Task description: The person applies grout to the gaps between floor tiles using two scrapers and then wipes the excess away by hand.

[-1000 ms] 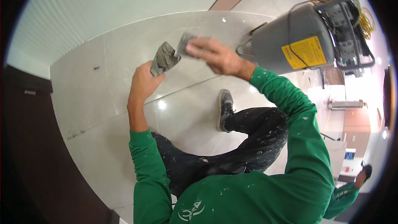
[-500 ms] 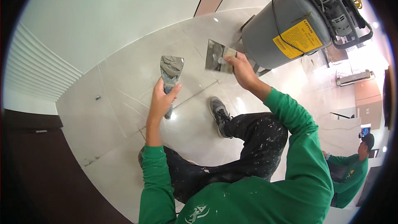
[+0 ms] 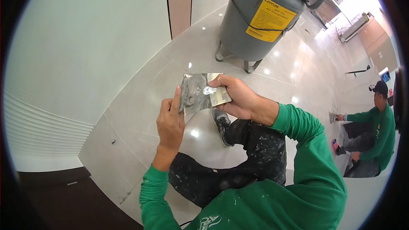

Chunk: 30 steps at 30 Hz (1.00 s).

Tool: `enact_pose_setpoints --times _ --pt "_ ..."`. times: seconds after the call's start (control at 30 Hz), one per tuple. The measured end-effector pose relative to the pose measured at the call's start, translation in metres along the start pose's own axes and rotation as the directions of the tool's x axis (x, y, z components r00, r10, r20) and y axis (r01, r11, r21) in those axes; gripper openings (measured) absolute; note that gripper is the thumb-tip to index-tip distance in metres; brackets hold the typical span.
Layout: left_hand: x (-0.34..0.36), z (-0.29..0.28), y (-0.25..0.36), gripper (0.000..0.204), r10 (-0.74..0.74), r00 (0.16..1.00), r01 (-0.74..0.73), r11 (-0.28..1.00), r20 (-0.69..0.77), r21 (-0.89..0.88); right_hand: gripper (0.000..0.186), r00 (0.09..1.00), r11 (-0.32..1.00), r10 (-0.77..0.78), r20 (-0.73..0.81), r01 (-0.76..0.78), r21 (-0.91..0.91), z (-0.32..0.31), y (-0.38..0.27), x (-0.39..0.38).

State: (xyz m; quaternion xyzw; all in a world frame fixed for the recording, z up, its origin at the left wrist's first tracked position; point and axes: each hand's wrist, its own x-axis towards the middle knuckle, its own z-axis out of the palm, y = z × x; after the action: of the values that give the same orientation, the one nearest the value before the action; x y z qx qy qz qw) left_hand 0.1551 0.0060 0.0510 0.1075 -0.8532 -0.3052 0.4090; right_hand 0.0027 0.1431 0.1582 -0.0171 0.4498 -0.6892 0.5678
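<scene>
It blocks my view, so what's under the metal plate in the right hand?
Around the metal plate, pale floor tiles show, with a grey shoe just below its edge. What lies directly behind it, and its underside, are hidden.

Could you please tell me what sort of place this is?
Probably an interior under renovation: a gray air compressor stands on the tiled floor, the right hand holds a smeared metal spreader, and the dark trousers are spattered.

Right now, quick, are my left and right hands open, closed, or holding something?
Left hand: closed on a putty knife, mostly hidden from view.
Right hand: closed, holding a flat metal plate by its near edge.
</scene>
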Motion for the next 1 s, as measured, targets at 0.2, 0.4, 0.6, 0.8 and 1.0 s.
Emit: enact_pose_setpoints --times 0.2,0.4,0.6,0.8,1.0 --pt "-0.012 0.000 -0.012 0.058 0.026 0.950 -0.151 0.911 0.311 0.385 0.028 0.983 0.985 -0.174 0.062 0.174 0.005 -0.021 -0.025 -0.043" --pt "0.018 -0.043 0.028 0.040 -0.094 0.388 0.893 0.285 0.917 -0.349 0.052 0.853 0.787 -0.488 0.185 0.522 -0.328 -0.015 -0.036 -0.091" --pt "0.042 -0.090 0.051 0.038 0.236 0.284 0.929 0.173 0.930 -0.327 0.042 -0.010 -0.434 -0.206 0.978 0.897 -0.083 0.001 -0.019 -0.093" --pt "0.052 -0.113 0.067 0.032 0.115 0.234 0.894 0.365 0.965 -0.261 0.044 0.192 -0.625 -0.118 0.974 0.748 -0.223 -0.018 -0.038 -0.070" --pt "0.075 -0.111 0.063 0.034 0.076 0.119 0.884 0.445 0.990 -0.141 0.057 0.422 -0.770 0.078 0.903 0.601 -0.214 -0.025 -0.090 -0.103"
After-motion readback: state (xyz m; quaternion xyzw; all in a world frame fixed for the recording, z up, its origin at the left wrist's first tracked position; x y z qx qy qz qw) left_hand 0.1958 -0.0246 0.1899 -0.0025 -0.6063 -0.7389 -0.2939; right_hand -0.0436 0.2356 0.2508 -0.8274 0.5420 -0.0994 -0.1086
